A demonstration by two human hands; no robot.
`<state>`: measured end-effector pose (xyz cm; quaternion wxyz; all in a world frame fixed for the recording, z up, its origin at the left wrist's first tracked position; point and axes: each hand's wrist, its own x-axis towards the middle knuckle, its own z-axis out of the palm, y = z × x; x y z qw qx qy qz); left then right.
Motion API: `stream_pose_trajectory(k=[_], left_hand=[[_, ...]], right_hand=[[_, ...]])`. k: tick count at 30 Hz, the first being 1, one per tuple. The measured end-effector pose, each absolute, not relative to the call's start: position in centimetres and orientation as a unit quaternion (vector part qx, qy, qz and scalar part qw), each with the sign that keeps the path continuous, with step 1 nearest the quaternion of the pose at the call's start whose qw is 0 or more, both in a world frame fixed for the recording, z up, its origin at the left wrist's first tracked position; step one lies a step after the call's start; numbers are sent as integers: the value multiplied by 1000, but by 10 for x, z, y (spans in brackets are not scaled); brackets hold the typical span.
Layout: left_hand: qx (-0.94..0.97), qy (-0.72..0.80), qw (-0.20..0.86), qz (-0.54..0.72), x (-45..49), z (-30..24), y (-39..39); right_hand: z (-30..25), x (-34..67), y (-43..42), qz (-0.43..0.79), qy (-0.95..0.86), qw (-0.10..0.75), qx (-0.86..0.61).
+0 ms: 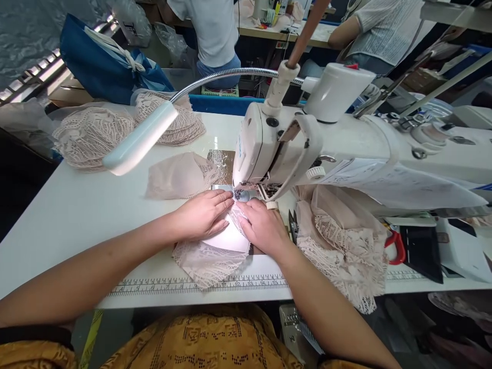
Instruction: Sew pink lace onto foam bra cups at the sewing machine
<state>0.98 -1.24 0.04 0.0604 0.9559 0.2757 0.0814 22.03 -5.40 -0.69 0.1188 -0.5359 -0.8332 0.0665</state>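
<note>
The left hand (203,214) is lying flat on a pale pink lace piece (209,264). Its fingers (221,201) are stretched out and held close together, pressing the fabric down onto the white bench (69,210). The right hand (264,226) is resting just beside it on the same piece, palm down. Its fingers (246,210) are also extended and pressed together, with the tips touching those of the left hand. Neither hand is pinching the fabric.

The lace piece is lying at the front of the bench, directly below the head of the white sewing machine (269,148). Its far edge is sitting under the needle area, and its near edge is overlapping the printed ruler strip (161,286) along the bench edge. Light from the gooseneck lamp (140,139) is falling on the cloth between the hands.

A single beige cup piece (180,177) is lying just behind the left hand. Further back on the left, two stacks of lace cups (90,136) are sitting near a blue bag (103,61). To the right of the right hand, a heap of sewn lace (346,246) is hanging over the bench edge, with small black snips (292,225) between it and the hand and red-handled scissors (396,247) beyond it. Two other people are sitting at benches in the background, their backs turned.
</note>
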Motion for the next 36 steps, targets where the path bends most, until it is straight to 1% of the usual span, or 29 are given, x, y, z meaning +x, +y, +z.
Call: stream_pose_trajectory(k=[6,11,16,20,24,28,32,36], left_hand=[[959,255,89,83,10,1,-1],[965,238,100,56,6,3,9],[970,226,80,42,0,14,16],[967,235,57,80,0,20,6],[964,227,70,116,7,16,-9],[965,226,61,121,11,8,-14],[963,225,62,139,10,5,-14],[961,222,66,152,10,5,-14]], right_hand=[[-8,218,-54,53,-819,121,-558],[-7,217,-53,62,-815,125,-563],[-8,222,-53,70,-818,156,-549],[-12,228,-56,77,-815,187,-542],[-13,229,-58,84,-819,206,-529],[-11,226,-59,95,-837,200,-500],[-12,225,-59,79,-847,182,-494],[-13,225,-58,73,-850,193,-486]])
